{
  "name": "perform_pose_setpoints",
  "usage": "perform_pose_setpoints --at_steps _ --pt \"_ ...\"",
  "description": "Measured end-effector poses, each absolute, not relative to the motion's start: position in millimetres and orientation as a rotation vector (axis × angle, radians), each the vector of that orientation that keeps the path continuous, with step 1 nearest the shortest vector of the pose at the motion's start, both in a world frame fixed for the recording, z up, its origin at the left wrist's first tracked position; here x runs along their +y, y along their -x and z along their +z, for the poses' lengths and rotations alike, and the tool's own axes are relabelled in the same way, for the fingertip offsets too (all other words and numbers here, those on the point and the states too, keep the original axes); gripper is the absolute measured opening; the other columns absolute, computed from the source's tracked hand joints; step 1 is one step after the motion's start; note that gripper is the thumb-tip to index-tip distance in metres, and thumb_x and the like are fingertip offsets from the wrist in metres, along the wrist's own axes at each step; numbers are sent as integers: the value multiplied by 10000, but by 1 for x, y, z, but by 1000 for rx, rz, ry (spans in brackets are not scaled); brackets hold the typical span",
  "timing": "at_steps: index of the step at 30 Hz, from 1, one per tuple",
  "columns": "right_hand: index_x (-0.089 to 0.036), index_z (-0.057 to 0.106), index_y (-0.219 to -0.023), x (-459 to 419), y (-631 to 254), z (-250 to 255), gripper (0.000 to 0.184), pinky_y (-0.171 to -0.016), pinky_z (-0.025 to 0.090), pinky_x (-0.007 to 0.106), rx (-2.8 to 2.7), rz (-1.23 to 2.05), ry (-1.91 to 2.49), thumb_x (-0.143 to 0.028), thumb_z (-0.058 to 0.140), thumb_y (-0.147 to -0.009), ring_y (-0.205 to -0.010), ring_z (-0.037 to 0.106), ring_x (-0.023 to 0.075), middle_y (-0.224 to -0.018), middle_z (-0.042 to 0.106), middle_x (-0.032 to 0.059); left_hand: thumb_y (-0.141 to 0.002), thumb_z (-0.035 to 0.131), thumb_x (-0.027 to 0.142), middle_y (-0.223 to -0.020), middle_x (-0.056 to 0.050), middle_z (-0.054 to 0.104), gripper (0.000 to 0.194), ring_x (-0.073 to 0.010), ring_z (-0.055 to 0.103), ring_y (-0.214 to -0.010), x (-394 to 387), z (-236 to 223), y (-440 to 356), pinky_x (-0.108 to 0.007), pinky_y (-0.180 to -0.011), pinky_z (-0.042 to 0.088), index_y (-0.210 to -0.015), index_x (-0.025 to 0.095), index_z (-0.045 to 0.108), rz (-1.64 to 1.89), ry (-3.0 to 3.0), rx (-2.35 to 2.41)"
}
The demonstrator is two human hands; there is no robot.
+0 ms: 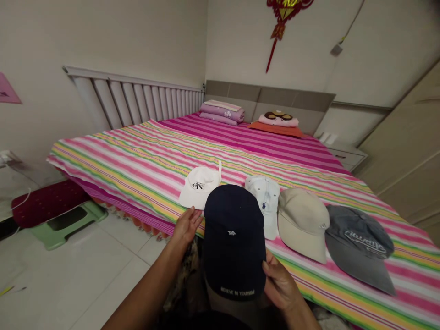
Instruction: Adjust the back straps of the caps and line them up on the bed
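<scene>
navy baseball cap (233, 233) raised over the bed's edge, right hand (280, 286) curled around its side bearing the hold, left hand (186, 228) open, steadying it, beside a row of caps (302, 224) laid apart on a striped bedsheet (137, 165)

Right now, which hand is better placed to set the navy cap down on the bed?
Probably right: your right hand wraps the edge of the navy cap beside the beige cap, while the left hand lies open against its other side.

Behind the held cap (233, 243), on the bed (137, 156), a first cap (199, 188) and second cap (264, 206). Right of the grip, third cap (302, 224) and fourth cap (357, 243).
</scene>
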State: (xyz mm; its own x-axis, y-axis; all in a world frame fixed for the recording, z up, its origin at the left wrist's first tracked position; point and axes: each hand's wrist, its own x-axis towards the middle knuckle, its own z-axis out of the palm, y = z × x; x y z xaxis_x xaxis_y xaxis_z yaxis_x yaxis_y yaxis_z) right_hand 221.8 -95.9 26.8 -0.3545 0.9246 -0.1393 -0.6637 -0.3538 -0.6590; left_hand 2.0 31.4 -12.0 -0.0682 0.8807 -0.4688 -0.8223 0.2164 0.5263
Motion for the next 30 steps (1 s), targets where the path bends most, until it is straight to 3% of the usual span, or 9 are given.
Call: perform_pose_setpoints --at_steps 4,8,14,19,23,30 --pt "-235 549 -1147 -67 -215 35 595 -870 441 358 -658 1811 604 -206 750 -587 -908 633 216 -1022 676 66 -774 490 55 -650 -34 635 140 -132 616 -574 62 -3 8 -280 -609 525 -859 145 557 1430 16 856" --pt "-240 539 -1149 -26 -207 42 537 -869 452 357 -658 1734 567 -177 704 -643 -932 624 201 -1081 652 56 -790 430 3 -701 -25 659 277 -125 640 -646 71 6 13 -274 -668 535 -988 162 542 1532 76 814" --pt "-255 561 -1070 40 -194 42 465 -697 523 296 -553 1643 574 -120 680 -641 -815 652 174 -966 693 7 -829 401 22 -727 28 686 301 -70 640 -695 60 10 52 -240 -798 503 -1006 212 553 1866 102 680" --pt "-279 562 -982 85 -182 28 351 -540 510 249 -497 1627 637 -92 623 -691 -638 647 136 -814 706 -43 -843 354 25 -733 26 698 328 -67 643 -710 51 9 90 -258 -887 458 -1021 202 565 2011 105 591" --pt "-228 572 -879 106 -175 14 242 -524 496 248 -461 1645 679 -82 620 -692 -587 635 133 -730 702 -29 -826 349 5 -756 36 701 370 -66 643 -765 45 7 99 -279 -965 397 -1035 219 566 2020 106 607" --pt "-222 546 -847 94 -170 -8 208 -516 481 260 -332 1659 804 -86 611 -703 -574 631 140 -696 696 -27 -825 349 3 -789 26 706 348 -73 643 -774 40 3 88 -299 -1015 337 -965 200 600 1969 80 632"
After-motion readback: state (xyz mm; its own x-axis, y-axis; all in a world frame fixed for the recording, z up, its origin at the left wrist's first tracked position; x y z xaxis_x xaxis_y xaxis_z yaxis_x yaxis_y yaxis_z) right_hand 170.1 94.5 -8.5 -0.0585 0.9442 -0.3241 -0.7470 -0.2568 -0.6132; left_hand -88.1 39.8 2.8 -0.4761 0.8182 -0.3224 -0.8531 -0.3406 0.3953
